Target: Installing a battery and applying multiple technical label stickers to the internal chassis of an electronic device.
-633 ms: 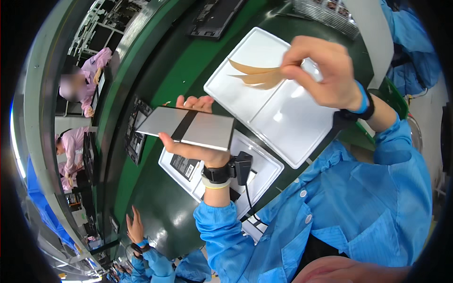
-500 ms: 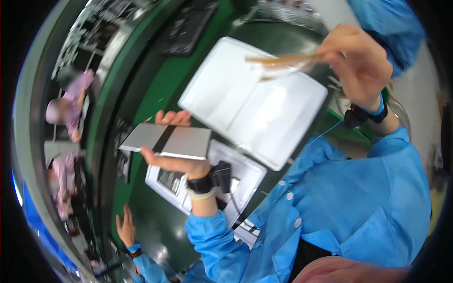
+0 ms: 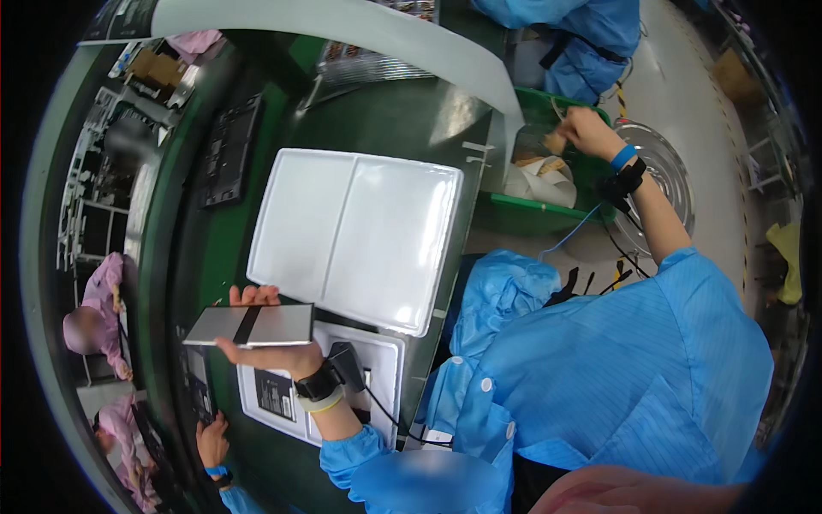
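My left hand point(image 3: 291, 360) grips a flat silver rectangular block point(image 3: 284, 322) with a black band across it, fingers on the far edge and thumb on the near one. It is held above a white tray point(image 3: 392, 377), where dark flat pieces point(image 3: 276, 394) lie. Out to the right, my right hand point(image 3: 591, 133) is over a green bin point(image 3: 535, 202), fingers closed on a tan strip point(image 3: 555, 142) that hangs blurred from them. Crumpled white and tan sheets point(image 3: 541, 182) lie in the bin.
A white two-part tray point(image 3: 295, 223) lies on the green table beyond my left hand. Silvery packs point(image 3: 368, 64) and a black frame point(image 3: 231, 150) are farther off. A co-worker's hand point(image 3: 212, 441) touches a dark panel at lower left. A round metal stool point(image 3: 659, 163) stands right.
My right hand has moved right from over the white tray to the green bin with the tan strip. My left hand still holds the silver block. The view has turned right.
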`<action>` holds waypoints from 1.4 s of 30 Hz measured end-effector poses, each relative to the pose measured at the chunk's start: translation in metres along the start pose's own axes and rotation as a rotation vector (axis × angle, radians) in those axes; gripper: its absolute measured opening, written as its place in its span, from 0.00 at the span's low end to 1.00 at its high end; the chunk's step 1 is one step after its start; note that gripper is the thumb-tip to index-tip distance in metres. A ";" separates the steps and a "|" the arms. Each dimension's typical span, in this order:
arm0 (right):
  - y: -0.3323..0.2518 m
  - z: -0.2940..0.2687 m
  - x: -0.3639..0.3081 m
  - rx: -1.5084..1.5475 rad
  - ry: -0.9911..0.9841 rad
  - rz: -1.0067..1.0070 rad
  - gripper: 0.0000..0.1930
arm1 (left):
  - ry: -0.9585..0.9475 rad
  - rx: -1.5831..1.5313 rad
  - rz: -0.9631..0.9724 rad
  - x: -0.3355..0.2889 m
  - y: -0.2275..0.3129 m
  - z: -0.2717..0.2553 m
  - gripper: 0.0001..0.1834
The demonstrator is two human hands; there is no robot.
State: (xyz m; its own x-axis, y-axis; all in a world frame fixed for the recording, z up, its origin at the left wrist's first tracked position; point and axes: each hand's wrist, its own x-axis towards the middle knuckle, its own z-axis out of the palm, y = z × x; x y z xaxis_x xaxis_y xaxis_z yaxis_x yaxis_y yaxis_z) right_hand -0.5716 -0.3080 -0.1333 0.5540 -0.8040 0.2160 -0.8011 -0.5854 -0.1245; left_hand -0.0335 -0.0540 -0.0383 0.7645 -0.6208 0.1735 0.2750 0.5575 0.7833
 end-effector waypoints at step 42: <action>-0.396 -0.086 0.341 1.165 0.493 -0.462 0.06 | -0.206 1.668 -0.028 0.036 0.072 -0.177 0.32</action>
State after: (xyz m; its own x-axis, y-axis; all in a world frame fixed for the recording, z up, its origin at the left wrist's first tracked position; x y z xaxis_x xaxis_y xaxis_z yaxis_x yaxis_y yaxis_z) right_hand -0.0847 -0.3414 0.0731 0.3826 -0.5338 0.7541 0.2295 -0.7357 -0.6372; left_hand 0.1171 0.0618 -0.0812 0.6497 -0.7516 0.1140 -0.6926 -0.5234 0.4963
